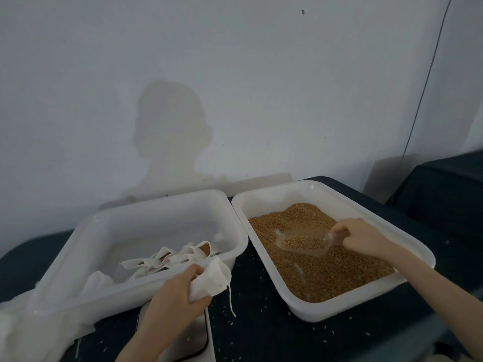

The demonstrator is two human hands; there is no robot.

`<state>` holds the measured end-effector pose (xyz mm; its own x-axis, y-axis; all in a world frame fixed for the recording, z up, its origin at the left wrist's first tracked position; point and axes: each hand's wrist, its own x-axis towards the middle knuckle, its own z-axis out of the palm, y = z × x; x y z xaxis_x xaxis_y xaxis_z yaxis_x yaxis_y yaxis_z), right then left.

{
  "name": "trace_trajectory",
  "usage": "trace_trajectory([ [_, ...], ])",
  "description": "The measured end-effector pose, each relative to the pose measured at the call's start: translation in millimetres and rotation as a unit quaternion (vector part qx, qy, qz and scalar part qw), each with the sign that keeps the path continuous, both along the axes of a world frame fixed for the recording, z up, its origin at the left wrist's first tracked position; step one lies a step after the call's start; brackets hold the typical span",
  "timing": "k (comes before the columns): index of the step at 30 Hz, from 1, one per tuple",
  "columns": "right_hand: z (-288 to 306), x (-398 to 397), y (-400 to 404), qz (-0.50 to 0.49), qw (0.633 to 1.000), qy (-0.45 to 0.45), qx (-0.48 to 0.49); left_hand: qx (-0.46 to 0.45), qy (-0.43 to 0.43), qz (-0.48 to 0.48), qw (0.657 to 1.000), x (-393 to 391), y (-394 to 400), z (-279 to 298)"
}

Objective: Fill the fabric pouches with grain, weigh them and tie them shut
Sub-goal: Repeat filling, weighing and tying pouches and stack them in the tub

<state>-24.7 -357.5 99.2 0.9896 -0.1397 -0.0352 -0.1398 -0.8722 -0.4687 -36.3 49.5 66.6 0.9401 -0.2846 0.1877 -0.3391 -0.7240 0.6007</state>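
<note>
Far left: a heap of loose white cloth (23,320) spills over the near left corner of the dark-covered table (261,335) and runs out of view.

Left tub (130,291), white plastic, sits square to the wall. Several filled pouches (167,259) lie inside against its near right wall, brown grain showing at their mouths. The rest of the tub floor is bare.

Left hand (177,293) hovers over the tub's near right corner, fingers and thumb curled round an empty pouch (211,280), bunching it. Its drawstring (231,300) hangs free over the table. Directly under the wrist, a white scale (198,338) with a dark platform edge, mostly hidden by the forearm.

A narrow strip of tabletop separates the two tubs, which nearly touch at the far end and open wider toward the near edge. Spilled grains (251,322) dot this strip.

Right tub (339,309), angled, holds a bed of brown grain (313,273) with pale floor showing in spots.

Right hand (363,236) is over the grain, fingers wrapped round the handle of a clear plastic scoop (303,242), which is partly loaded and held near level just above the bed.

Far right: a second dark-draped surface (449,184), a gap between it and the table.
</note>
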Motion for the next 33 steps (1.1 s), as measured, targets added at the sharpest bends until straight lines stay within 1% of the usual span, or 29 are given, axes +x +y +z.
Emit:
trace_trajectory([
  [3,6.5,-4.6,7.5,0.003,0.999,0.002,0.053,-0.007,0.007,-0.004,1.000,0.5,-0.8,-1.0],
  [9,35.6,-10.1,48.4,0.084,0.994,-0.011,0.073,-0.022,0.036,-0.016,0.999,-1.3,-5.2,2.0],
  [14,52.1,-16.6,83.2,0.142,0.988,-0.010,0.055,-0.015,0.036,-0.008,0.999,-1.2,-4.5,1.6],
  [19,52.4,-18.7,104.5,0.135,0.991,0.000,-0.010,-0.001,0.015,-0.005,1.000,-2.6,-1.8,2.6],
  [22,54.4,-19.7,110.2,0.137,0.990,0.008,-0.018,0.009,0.011,-0.004,1.000,-1.5,0.4,2.1],
  [27,55.2,-19.3,115.8,0.144,0.988,0.023,-0.042,0.043,-0.011,0.001,0.999,-1.4,2.0,0.7],
  [33,51.0,-16.5,121.5,0.151,0.987,0.028,-0.049,0.120,-0.067,-0.028,0.990,-4.0,-5.5,6.4],
])
